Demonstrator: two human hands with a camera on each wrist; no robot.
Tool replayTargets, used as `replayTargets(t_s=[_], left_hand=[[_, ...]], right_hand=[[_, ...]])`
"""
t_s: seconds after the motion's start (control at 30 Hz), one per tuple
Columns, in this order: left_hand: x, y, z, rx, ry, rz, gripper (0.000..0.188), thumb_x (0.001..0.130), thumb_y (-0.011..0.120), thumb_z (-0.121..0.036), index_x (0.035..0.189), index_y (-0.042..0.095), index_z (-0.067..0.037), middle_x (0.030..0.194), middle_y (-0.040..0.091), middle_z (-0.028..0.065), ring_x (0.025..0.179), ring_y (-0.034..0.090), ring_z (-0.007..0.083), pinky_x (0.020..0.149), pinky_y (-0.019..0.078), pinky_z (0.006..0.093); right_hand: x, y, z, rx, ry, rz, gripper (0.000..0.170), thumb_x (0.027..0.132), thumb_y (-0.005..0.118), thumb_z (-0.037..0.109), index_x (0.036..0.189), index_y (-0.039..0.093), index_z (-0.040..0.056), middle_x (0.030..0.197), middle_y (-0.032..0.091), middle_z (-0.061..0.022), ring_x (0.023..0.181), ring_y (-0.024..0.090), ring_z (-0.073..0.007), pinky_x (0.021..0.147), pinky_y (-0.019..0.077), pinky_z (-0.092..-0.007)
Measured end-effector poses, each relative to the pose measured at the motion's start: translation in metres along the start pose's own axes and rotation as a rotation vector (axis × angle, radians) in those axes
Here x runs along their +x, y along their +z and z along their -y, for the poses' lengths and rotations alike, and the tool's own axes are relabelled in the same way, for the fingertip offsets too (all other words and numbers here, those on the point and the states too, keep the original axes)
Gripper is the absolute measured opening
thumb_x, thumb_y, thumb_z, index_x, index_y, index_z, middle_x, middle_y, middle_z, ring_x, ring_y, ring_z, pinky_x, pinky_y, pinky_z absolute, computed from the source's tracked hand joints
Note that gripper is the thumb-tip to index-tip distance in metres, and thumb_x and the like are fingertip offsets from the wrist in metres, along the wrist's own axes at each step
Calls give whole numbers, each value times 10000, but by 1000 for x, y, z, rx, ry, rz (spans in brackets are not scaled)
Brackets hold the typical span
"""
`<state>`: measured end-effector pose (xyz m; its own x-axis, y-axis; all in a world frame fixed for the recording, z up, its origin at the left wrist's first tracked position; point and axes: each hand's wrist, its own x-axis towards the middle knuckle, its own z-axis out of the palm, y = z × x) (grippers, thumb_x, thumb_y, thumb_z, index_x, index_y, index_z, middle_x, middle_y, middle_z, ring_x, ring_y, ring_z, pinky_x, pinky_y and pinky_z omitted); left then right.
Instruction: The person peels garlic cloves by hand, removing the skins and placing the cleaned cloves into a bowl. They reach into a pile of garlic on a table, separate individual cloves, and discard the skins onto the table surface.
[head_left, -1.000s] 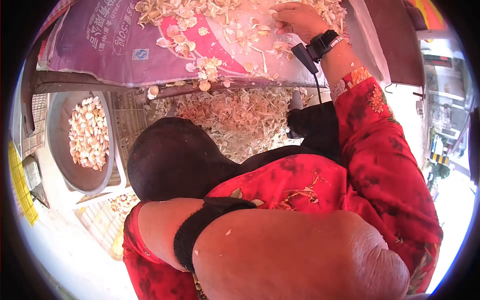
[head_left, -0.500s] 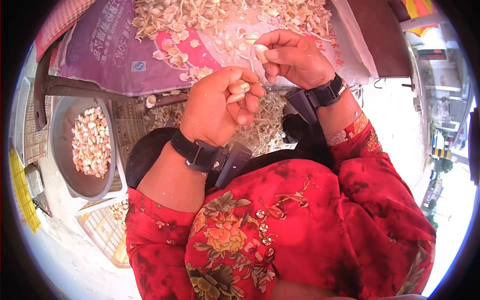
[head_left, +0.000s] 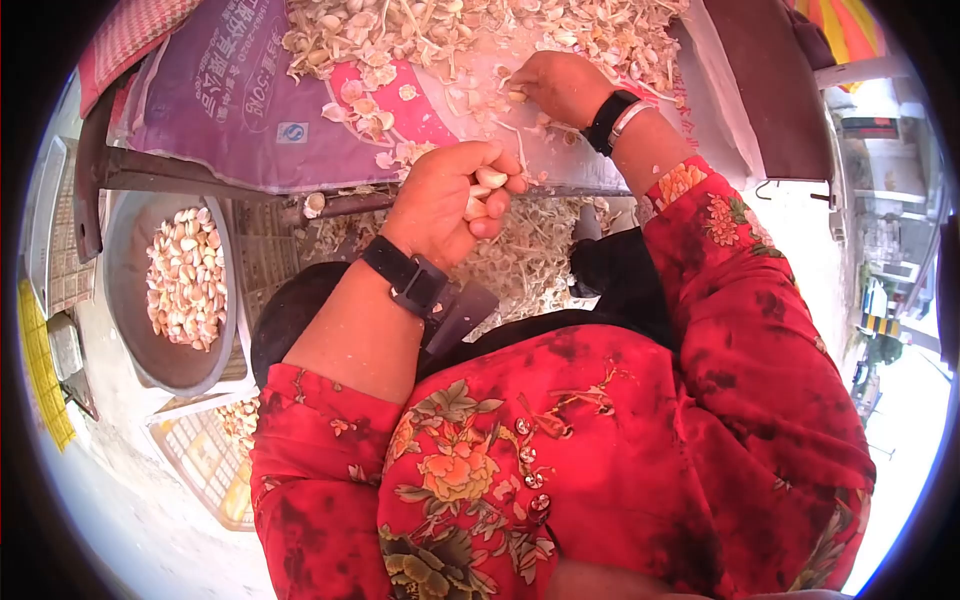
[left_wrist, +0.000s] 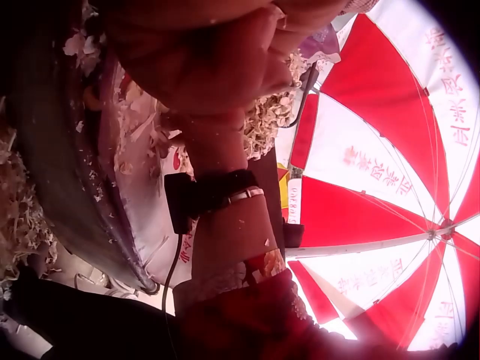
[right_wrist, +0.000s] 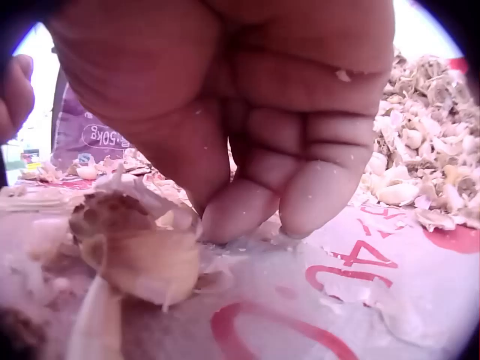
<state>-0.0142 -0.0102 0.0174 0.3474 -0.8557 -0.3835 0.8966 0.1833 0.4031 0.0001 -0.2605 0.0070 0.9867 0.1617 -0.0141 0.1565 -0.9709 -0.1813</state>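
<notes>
My left hand (head_left: 440,205) is curled round pale garlic cloves (head_left: 490,178) that show between its fingers, held above the near edge of the sack (head_left: 230,120). Further right, my right hand (head_left: 572,88) reaches down to the sack, its fingertips beside a clove (head_left: 517,97). In the right wrist view, the bent fingers (right_wrist: 244,210) of that hand touch the printed sack, and a large clove (right_wrist: 142,259) with papery skin lies left of them. Whether anything is pinched between those fingertips is hidden. The left wrist view shows the left palm (left_wrist: 202,67) close up, without its cloves.
Garlic pieces and skins (head_left: 390,35) are heaped at the sack's far side. More skins (head_left: 530,250) lie below the table edge. At the left stands a grey basin (head_left: 120,300) of cloves, with a yellowish crate (head_left: 205,455) beneath it. A red-and-white umbrella (left_wrist: 360,202) spreads overhead.
Since half a second ago, my right hand has moved from beside the left hand, where it pinched a clove, out to the sack surface. My left hand still holds cloves.
</notes>
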Motion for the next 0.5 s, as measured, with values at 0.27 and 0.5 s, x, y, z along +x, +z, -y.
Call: replayTargets(t_s=[0.27, 0.5], left_hand=[[4, 0, -2, 60, 12, -100, 218, 904, 526, -215, 888, 577, -4, 750, 604, 91, 510, 505, 101, 365, 361, 202], [5, 2, 4, 143, 28, -155, 325, 944, 447, -300, 941, 577, -2, 792, 611, 106, 552, 526, 132, 402, 369, 230]], right_hand=[[10, -13, 16, -138, 77, 142, 311, 772, 549, 90, 1066, 647, 70, 1017, 638, -180, 944, 616, -337, 802, 499, -395], [-23, -30, 16, 735, 303, -26, 318, 809, 576, 96, 1111, 632, 14, 880, 642, -81, 696, 634, -148, 602, 505, -290]])
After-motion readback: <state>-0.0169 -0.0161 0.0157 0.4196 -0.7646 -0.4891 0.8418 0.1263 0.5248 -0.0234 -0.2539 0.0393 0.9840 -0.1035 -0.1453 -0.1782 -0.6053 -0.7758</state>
